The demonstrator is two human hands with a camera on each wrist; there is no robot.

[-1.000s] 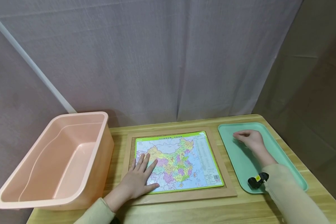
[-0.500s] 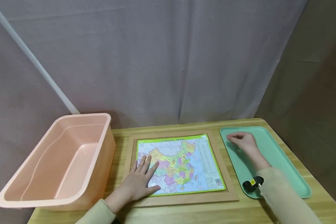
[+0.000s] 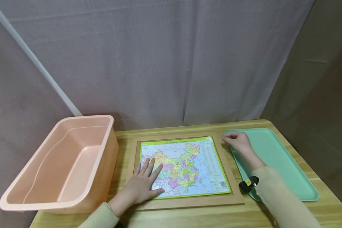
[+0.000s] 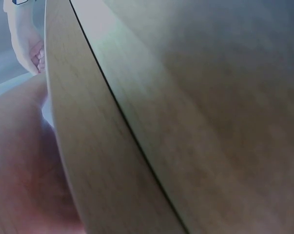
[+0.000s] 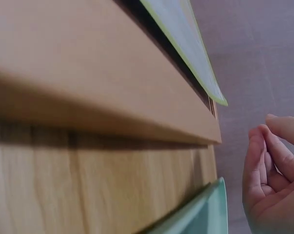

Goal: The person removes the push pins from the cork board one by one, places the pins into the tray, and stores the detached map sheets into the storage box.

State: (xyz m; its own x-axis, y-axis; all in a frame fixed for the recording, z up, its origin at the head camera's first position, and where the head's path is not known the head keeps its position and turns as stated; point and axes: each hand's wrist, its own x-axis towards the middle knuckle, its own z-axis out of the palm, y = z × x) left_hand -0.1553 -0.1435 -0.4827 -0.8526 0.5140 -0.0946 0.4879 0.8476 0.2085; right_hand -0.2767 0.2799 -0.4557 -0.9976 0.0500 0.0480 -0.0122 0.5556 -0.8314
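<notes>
A map of China [image 3: 176, 167] with a green border, shaped like a thin board or puzzle, lies in a brown wooden frame [image 3: 188, 202]. My left hand [image 3: 141, 186] rests flat on the map's left part with fingers spread. My right hand [image 3: 240, 142] hovers by the near-left rim of a mint-green tray [image 3: 285, 164], to the right of the frame. Its thumb and fingertips are drawn together, and nothing shows between them in the right wrist view. That view also shows the map's corner [image 5: 217, 92] jutting over the frame's inner edge.
At the left of the wooden table [image 3: 205, 217] stands a deep pink plastic tub [image 3: 74, 158]. Grey cloth walls [image 3: 148, 63] rise behind the table and at both sides. A small black device [image 3: 248, 184] with a yellow label sits on my right wrist.
My right hand has moved left across the tray to its left rim, toward the frame, fingertips still together. My left hand has stayed on the map. The view has shifted slightly.
</notes>
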